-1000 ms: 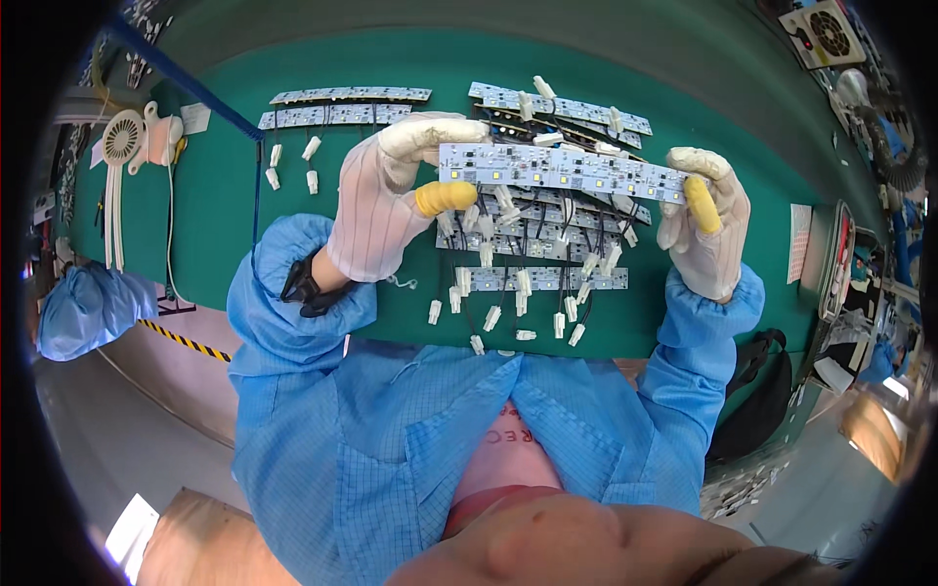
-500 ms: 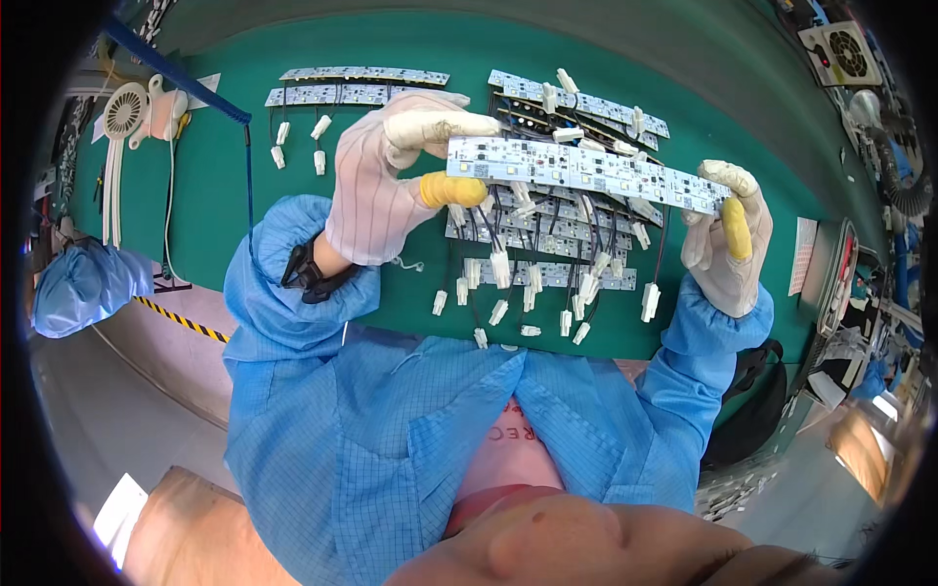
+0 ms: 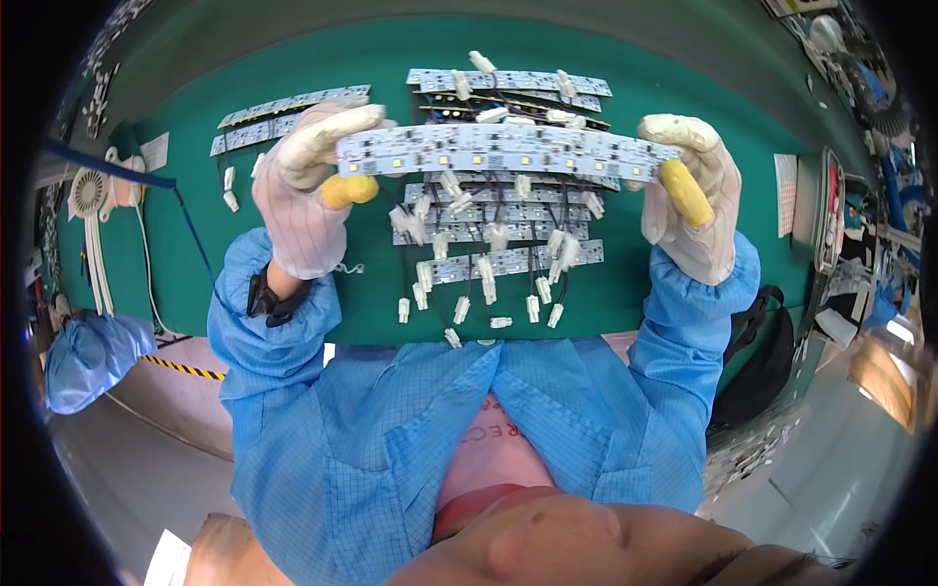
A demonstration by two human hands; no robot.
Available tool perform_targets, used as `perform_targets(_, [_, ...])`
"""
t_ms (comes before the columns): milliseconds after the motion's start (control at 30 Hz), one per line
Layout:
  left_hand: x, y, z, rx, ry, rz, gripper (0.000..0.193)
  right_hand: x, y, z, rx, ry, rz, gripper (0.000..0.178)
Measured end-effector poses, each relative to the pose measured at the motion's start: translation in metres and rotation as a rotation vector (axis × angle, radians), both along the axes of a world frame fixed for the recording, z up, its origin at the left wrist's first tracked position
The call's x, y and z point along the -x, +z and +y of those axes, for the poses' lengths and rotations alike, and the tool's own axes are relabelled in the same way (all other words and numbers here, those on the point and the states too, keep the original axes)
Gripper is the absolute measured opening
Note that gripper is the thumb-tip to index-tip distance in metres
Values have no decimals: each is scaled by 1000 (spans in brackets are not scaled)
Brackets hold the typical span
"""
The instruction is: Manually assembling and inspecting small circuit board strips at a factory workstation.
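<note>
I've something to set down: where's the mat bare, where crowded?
The mat is bare between the right hand and the sheet, and between the nearest strip and the right sleeve. The middle is crowded with strips and white connectors beneath the held strip.

We are wearing a blue gridded coat (image 3: 376,420), white striped gloves (image 3: 305,223), yellow thumb covers (image 3: 686,193), seeing a yellow-dotted white strip (image 3: 503,149), green tabletop (image 3: 371,305)

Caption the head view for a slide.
White-gloved left hand and right hand hold a long white LED circuit strip by its ends above a flat green table.
</note>
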State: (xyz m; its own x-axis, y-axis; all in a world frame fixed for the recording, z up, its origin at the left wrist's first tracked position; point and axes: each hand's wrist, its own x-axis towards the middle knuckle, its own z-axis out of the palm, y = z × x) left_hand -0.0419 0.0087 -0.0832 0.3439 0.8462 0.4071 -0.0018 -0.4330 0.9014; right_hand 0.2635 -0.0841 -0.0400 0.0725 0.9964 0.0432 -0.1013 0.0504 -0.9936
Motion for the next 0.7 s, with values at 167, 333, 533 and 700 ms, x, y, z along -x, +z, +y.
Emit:
perform_targets(167, [-2, -7, 1, 16, -43, -169, 53, 0, 6, 0, -58, 32, -122, 42])
perform_targets(333, [-6, -8, 5, 65, -69, -209, 48, 4, 11, -2, -87, 123, -8, 37])
perform_targets(533, [-9, 15, 5, -27, 191, 493, 34, 0, 10, -2, -37, 196, -5, 36])
perform_targets(700, [-6, -1, 8, 87, 139, 167, 40, 2, 6, 1, -123, 148, -58, 41])
